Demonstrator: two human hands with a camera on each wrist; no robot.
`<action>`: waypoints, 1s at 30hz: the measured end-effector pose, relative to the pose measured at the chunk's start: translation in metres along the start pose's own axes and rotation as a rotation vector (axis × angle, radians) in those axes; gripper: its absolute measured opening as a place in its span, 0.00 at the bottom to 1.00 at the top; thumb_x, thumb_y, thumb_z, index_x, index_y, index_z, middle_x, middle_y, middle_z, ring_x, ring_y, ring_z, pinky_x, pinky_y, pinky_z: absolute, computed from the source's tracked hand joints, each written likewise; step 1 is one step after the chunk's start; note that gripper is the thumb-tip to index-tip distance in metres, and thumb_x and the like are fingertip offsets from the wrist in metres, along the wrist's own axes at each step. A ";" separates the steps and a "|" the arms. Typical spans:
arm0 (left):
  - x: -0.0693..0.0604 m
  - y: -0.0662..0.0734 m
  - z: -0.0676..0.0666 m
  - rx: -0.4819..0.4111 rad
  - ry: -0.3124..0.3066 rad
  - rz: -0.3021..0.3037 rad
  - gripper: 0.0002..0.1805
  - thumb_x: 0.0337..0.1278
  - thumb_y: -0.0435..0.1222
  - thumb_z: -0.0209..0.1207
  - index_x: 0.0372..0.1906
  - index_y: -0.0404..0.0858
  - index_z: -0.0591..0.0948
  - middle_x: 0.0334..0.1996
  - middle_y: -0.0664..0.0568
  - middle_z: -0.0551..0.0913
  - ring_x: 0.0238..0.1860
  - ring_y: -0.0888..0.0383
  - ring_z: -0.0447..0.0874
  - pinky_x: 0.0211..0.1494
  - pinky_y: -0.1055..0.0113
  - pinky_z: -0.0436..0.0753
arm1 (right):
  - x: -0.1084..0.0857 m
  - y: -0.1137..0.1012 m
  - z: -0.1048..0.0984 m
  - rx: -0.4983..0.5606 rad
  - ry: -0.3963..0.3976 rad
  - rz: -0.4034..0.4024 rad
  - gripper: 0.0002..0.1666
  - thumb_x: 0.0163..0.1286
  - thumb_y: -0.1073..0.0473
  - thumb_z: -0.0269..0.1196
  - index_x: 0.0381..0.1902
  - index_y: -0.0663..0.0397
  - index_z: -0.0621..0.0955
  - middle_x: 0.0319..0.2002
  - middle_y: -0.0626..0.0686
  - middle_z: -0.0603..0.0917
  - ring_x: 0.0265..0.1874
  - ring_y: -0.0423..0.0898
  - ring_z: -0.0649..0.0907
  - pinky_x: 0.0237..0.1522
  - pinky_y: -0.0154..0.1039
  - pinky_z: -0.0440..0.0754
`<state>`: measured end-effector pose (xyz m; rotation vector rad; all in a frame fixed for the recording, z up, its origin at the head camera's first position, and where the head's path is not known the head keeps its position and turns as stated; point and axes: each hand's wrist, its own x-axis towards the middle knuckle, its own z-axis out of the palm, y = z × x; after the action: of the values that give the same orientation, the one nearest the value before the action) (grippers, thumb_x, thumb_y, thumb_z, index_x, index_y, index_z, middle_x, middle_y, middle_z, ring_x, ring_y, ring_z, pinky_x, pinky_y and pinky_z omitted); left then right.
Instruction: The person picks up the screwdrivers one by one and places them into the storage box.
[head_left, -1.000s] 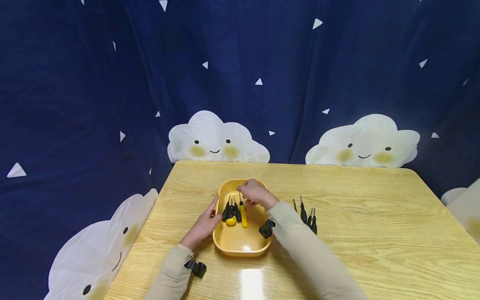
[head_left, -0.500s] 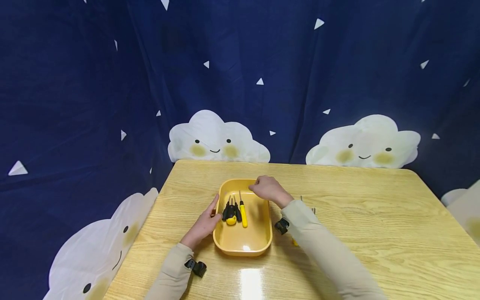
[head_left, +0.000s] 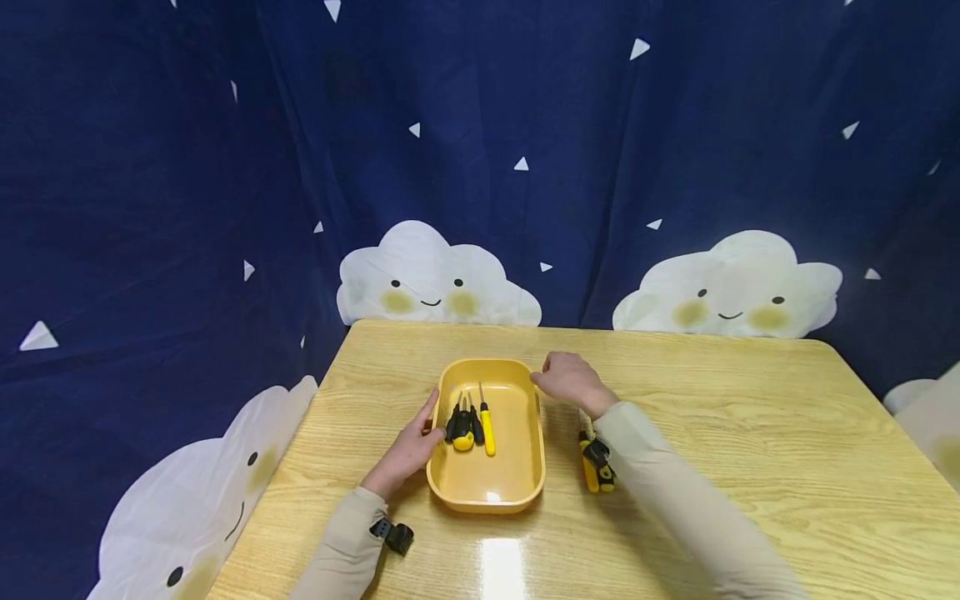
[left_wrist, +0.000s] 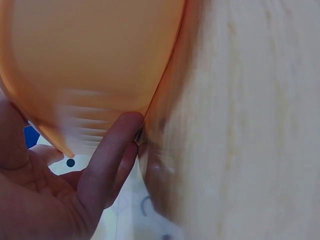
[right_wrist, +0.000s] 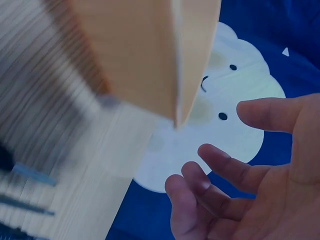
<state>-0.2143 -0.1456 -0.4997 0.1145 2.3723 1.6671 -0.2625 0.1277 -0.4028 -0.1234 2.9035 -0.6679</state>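
Navy curtain [head_left: 465,75], white triangles [head_left: 521,165], smiling white clouds [head_left: 727,279]; light wood-grain table [head_left: 750,417], bright glare [head_left: 502,571] on near part

Tray [head_left: 491,483] on table [head_left: 750,400], curtain [head_left: 480,108] behind; screwdrivers [head_left: 487,432] inside tray; other screwdrivers [head_left: 588,468] right of tray.

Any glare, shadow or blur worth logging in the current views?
Head: bright glare on the table below the tray, soft shadow beside the right arm; left wrist: table grain smeared and washed out; right wrist: screwdriver tips and tray blurred, right hand clearer.
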 end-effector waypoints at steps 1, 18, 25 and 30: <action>0.000 0.000 0.000 0.003 0.000 0.001 0.39 0.62 0.35 0.49 0.75 0.55 0.49 0.55 0.33 0.71 0.43 0.48 0.79 0.36 0.59 0.82 | 0.000 0.004 -0.001 0.000 0.000 0.003 0.16 0.64 0.48 0.55 0.26 0.55 0.73 0.23 0.52 0.72 0.21 0.48 0.71 0.24 0.39 0.66; -0.002 0.003 -0.001 0.013 -0.007 0.005 0.38 0.63 0.34 0.48 0.76 0.53 0.49 0.56 0.31 0.71 0.43 0.46 0.79 0.37 0.59 0.82 | -0.008 0.052 -0.010 -0.033 0.009 -0.006 0.16 0.64 0.51 0.55 0.33 0.60 0.75 0.28 0.55 0.74 0.24 0.48 0.71 0.26 0.41 0.67; -0.002 0.002 0.000 0.003 0.000 -0.010 0.38 0.63 0.34 0.49 0.76 0.54 0.49 0.55 0.33 0.72 0.41 0.47 0.80 0.34 0.59 0.82 | -0.015 0.071 -0.008 -0.046 -0.005 -0.023 0.25 0.65 0.52 0.55 0.50 0.68 0.76 0.46 0.63 0.78 0.32 0.51 0.77 0.37 0.48 0.76; -0.007 0.013 -0.001 0.002 -0.007 -0.007 0.38 0.63 0.34 0.48 0.76 0.50 0.48 0.54 0.32 0.71 0.41 0.46 0.80 0.34 0.57 0.82 | -0.021 0.087 -0.006 -0.052 -0.022 -0.012 0.27 0.66 0.53 0.55 0.54 0.70 0.73 0.48 0.65 0.78 0.30 0.50 0.76 0.32 0.46 0.75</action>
<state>-0.2085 -0.1433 -0.4865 0.1116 2.3666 1.6588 -0.2466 0.2103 -0.4331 -0.1537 2.9019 -0.5898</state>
